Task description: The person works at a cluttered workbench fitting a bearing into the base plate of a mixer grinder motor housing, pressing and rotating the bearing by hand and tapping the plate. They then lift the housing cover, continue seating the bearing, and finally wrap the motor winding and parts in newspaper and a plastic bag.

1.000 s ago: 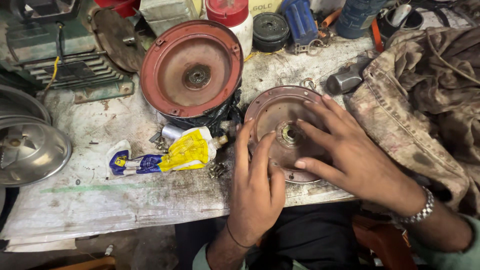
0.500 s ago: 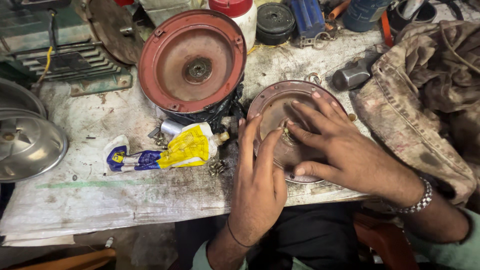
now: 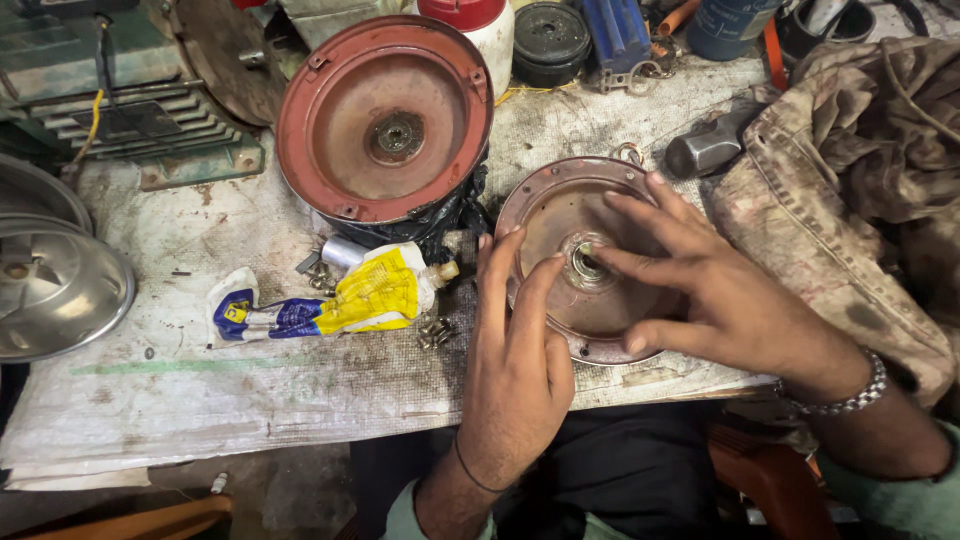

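Note:
A round rust-brown metal cover plate [image 3: 560, 215] lies flat near the bench's front edge, with a bearing [image 3: 585, 262] in its centre. My left hand [image 3: 515, 360] rests on the plate's left rim, fingers stretched towards the bearing. My right hand [image 3: 720, 300] lies spread over the plate's right half, and its forefinger touches the bearing. Neither hand grips anything. Behind, a larger red dished motor cover [image 3: 385, 120] leans on black plastic.
A squeezed yellow-and-blue tube [image 3: 335, 300] and several small screws [image 3: 435, 330] lie left of the plate. A dirty cloth [image 3: 850, 180] and a hammer head [image 3: 705, 150] are at the right, silver dished covers [image 3: 55, 285] at the left, containers along the back.
My right hand has slid down and right, uncovering the bearing and more of the plate. My left fingers have reached further onto the plate. The view has shifted slightly.

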Demonstrator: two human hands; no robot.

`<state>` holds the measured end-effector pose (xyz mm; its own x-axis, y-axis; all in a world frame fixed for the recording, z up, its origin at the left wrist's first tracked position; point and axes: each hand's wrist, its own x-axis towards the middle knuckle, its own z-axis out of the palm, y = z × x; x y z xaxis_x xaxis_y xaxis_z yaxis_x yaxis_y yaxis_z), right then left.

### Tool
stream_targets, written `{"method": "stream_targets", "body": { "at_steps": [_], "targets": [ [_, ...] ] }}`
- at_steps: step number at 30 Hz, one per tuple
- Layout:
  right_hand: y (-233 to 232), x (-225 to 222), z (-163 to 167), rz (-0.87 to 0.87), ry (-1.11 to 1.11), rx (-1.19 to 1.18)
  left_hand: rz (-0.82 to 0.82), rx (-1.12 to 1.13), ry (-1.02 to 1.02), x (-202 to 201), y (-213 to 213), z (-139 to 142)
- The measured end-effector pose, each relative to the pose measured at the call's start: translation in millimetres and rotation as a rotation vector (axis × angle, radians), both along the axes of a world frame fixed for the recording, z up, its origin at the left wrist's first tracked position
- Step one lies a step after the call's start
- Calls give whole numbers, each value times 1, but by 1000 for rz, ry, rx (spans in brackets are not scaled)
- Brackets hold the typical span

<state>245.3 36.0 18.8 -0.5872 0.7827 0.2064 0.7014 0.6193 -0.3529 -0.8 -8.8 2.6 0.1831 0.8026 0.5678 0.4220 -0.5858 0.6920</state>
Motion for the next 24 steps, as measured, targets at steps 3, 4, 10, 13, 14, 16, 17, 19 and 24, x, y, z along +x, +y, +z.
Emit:
{"method": "stream_targets", "body": {
  "at_steps": [3,4,10,13,14,16,17,19,24],
  "targets": [
    [-2,-7,2,21,-41,59,-6,-1,-4,0,1,1],
    [-2,-9,3,26,-54,78,-4,0,-7,0,0,1],
    [-7,-18,6,13,-135,149,6,4,0,0,1,1],
    [-9,-20,10,32,-178,171,8,7,2,0,1,2],
    [-12,-21,12,35,-206,186,11,7,1,0,-1,2],
    [-16,-24,15,38,-261,219,17,9,-1,1,-1,3],
    [-19,-26,16,28,-314,251,19,9,1,1,-1,3],
    [-24,-28,16,8,-423,313,19,6,4,2,-1,2],
    [-22,-20,13,51,-331,394,23,19,-3,1,-2,2]
  ]
}}
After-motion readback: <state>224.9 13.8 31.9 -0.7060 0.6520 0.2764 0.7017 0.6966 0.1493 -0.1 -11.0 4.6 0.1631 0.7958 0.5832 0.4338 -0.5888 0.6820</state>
